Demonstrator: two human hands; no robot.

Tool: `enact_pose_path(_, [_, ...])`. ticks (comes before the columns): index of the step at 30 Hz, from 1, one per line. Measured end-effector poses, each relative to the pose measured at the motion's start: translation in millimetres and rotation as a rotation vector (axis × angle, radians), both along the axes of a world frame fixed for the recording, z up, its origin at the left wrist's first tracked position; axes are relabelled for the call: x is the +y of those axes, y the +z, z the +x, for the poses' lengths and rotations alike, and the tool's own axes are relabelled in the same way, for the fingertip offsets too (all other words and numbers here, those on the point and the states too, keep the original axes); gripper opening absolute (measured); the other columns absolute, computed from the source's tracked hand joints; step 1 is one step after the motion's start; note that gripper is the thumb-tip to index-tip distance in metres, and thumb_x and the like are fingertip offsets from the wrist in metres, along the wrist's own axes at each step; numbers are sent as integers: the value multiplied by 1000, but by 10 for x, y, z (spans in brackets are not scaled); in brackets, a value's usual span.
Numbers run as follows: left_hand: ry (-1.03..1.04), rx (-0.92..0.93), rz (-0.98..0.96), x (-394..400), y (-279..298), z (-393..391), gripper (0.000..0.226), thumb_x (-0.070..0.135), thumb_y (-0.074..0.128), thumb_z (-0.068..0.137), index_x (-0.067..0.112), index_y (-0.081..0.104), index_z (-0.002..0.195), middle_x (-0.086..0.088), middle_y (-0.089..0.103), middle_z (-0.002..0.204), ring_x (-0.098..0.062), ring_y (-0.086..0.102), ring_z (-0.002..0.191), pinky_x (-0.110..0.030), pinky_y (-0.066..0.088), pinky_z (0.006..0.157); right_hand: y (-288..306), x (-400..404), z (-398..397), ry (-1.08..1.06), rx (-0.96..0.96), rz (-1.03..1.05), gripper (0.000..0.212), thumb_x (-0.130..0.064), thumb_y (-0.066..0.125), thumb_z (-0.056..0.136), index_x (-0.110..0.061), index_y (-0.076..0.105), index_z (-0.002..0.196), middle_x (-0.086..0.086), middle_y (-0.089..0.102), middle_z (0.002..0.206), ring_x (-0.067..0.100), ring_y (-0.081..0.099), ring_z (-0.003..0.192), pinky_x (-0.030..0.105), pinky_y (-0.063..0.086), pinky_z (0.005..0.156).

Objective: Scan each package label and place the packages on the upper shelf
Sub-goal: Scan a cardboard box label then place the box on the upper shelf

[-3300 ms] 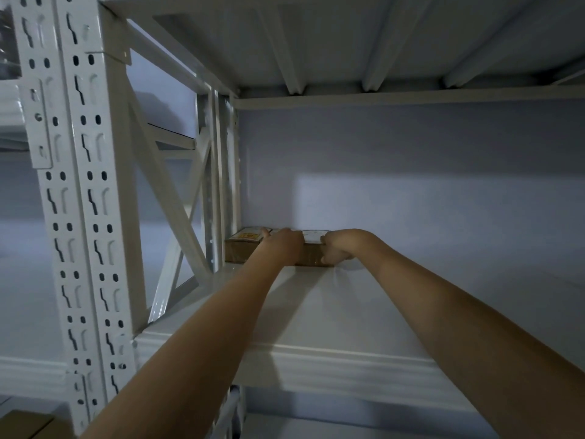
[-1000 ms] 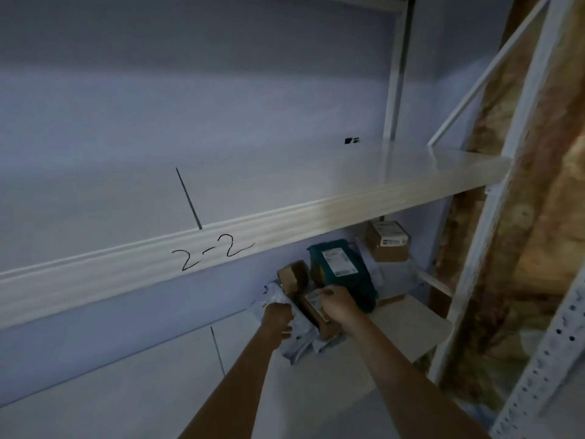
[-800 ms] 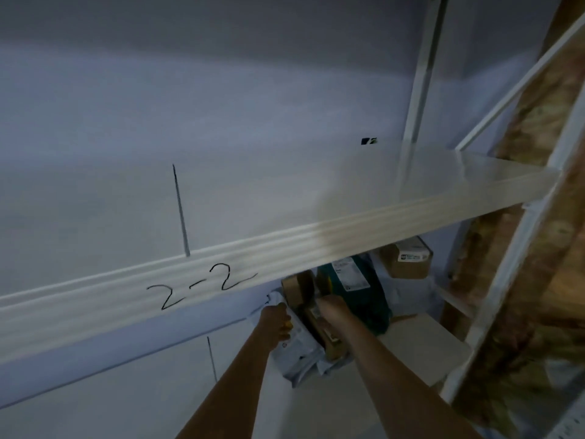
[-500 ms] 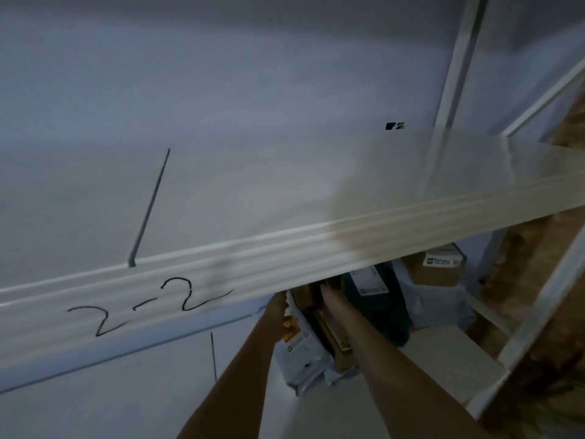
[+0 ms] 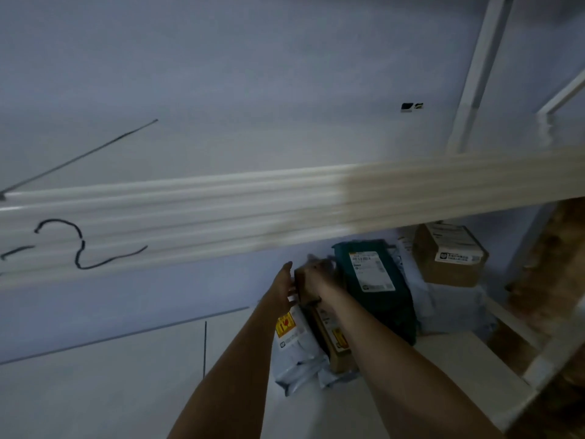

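Small brown carton (image 5: 305, 288) stands on the lower shelf (image 5: 459, 369), between a white mailer (image 5: 292, 343) at 7 o'clock and a teal mailer (image 5: 376, 283) at 3 o'clock. Long axis runs 12 to 6. Right hand (image 5: 316, 274) grips its top; left hand (image 5: 283, 285) lies flat against its left side, fingers extended. Carton's upper end is blurred, its label unreadable.

Upper shelf (image 5: 285, 137) bare; pkgs (image 5: 376, 280) crowd below.
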State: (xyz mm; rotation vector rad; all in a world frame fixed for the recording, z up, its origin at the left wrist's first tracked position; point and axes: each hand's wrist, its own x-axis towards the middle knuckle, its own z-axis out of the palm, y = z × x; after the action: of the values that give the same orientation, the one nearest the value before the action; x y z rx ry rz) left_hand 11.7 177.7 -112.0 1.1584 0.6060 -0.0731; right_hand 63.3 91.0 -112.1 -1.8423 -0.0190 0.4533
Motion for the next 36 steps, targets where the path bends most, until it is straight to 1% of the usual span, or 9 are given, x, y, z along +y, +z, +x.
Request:
enact_pose_path(2, [-21,-2,-2,-40,-37,34,64,53,41,98,7,46,141,-14,52,136,-30,51,118,-40,45,96,-22,-39,12,-26,-43,-27,22,-32,43,104,-21,53,121,-1,52,109,13,55,95,25,41,68])
enact_pose_path(5, [12,-49,-115,-101,40,17,49,47,44,100,8,53,127,-19,52,133,-32,56,100,-46,53,78,-4,-77,35,-100,-26,73,14,-41,42,104,-29,51,101,-2,57,95,14,55,76,31,49,63])
enact_pose_path(8, [67,-94,-116,-143,98,3,48,36,61,94,10,42,129,-21,49,128,-38,57,107,-56,57,71,38,-105,61,-83,-73,90,6,-35,56,99,-30,55,102,2,62,107,15,58,80,30,52,58])
enact_pose_path(11, [127,-93,-106,-89,114,-48,65,44,73,83,12,37,127,-25,53,128,-40,59,114,-59,54,89,143,-163,6,-5,121,228,30,-36,63,92,-29,55,120,9,64,113,29,65,94,40,61,59])
enact_pose_path(15, [-3,-168,-247,70,137,-242,71,50,65,87,4,51,140,-25,54,138,-37,55,124,-51,40,111,123,-286,-114,106,360,442,33,-43,54,96,-26,60,124,16,68,117,39,68,101,53,61,69])
enact_pose_path(19, [81,-135,-115,139,77,-529,63,39,70,88,-6,57,130,-26,63,124,-35,65,106,-47,50,100,-16,-365,-266,245,379,348,40,-50,47,98,-21,68,115,16,75,110,36,73,98,53,59,83])
enact_pose_path(23, [49,-179,-44,201,-9,-903,43,26,67,90,1,58,125,-21,68,114,-30,69,95,-43,56,89,-39,-238,-501,440,350,182,56,-68,63,83,-22,72,113,8,78,102,28,75,97,45,60,86])
enact_pose_path(28, [52,-155,23,362,-54,-1416,42,24,66,93,2,60,128,-21,65,125,-38,63,116,-48,49,102,-288,-64,-925,574,336,161,67,-47,87,72,-23,56,127,5,78,107,25,77,93,45,61,87])
enact_pose_path(36, [52,-63,195,996,95,-2505,51,20,73,85,17,56,133,-10,69,123,-32,65,114,-50,50,102,-184,534,-1757,682,364,242,61,-31,88,74,-18,60,126,8,77,110,25,73,104,46,59,93])
